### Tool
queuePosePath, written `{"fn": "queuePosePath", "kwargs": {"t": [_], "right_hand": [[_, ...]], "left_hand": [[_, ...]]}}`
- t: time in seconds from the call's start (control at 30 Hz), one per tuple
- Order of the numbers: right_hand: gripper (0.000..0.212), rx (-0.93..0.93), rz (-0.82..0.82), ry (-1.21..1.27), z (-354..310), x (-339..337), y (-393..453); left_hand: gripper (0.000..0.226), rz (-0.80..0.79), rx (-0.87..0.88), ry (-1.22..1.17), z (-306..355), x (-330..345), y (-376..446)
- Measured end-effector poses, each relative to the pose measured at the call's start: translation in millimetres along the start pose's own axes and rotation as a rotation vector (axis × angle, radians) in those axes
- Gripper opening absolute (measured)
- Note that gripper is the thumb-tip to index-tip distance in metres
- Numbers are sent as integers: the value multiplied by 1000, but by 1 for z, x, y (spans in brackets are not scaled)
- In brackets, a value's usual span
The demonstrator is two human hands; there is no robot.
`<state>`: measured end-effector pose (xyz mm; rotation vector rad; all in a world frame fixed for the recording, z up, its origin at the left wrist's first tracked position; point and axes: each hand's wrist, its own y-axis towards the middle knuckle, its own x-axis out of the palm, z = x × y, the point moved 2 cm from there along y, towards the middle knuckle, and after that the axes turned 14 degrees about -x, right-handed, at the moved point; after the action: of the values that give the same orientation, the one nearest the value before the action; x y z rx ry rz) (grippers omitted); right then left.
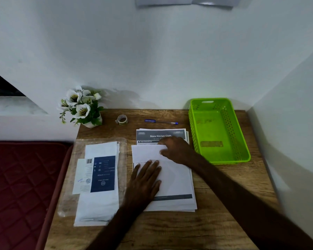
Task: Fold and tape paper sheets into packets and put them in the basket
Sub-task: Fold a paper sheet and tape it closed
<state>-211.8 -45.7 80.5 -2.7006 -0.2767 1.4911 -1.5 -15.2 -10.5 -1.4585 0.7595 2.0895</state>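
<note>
A stack of printed paper sheets (177,181) lies in the middle of the wooden table (170,230). The top sheet's far part is folded toward me as a white flap (145,153). My left hand (145,179) lies flat with straight fingers on the sheet, just below the flap's edge. My right hand (175,150) rests on the flap's right end, fingers bent over its far edge. A green plastic basket (242,141) stands to the right, with nothing in it. A roll of clear tape (122,120) sits at the back of the table.
A blue pen (161,121) lies behind the stack. A second pile of papers in a clear sleeve (99,177) lies at the left. White artificial flowers in a pot (82,107) stand at the back left corner. Walls close the back and right; a red cushion (22,186) lies left.
</note>
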Motion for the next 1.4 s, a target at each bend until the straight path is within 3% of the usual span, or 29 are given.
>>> {"fn": "queuePosePath", "kwargs": {"t": [0.3, 0.53, 0.73, 0.87, 1.1, 1.4], "right_hand": [[31, -144, 103, -151, -12, 8, -28], [35, -361, 380, -456, -12, 57, -60], [51, -382, 324, -501, 0, 98, -74], [48, -421, 308, -506, 9, 102, -76], [50, -425, 242, -468, 18, 106, -73], [50, -250, 289, -357, -13, 103, -43]], "left_hand": [[31, 204, 48, -19, 7, -6, -12], [27, 390, -35, -58, 21, -42, -4], [46, 213, -182, -63, 12, -41, 13], [54, 94, -318, -55, 6, -33, 19], [60, -69, -333, 14, -8, -1, 16], [62, -106, -361, 23, -6, 3, 12]]}}
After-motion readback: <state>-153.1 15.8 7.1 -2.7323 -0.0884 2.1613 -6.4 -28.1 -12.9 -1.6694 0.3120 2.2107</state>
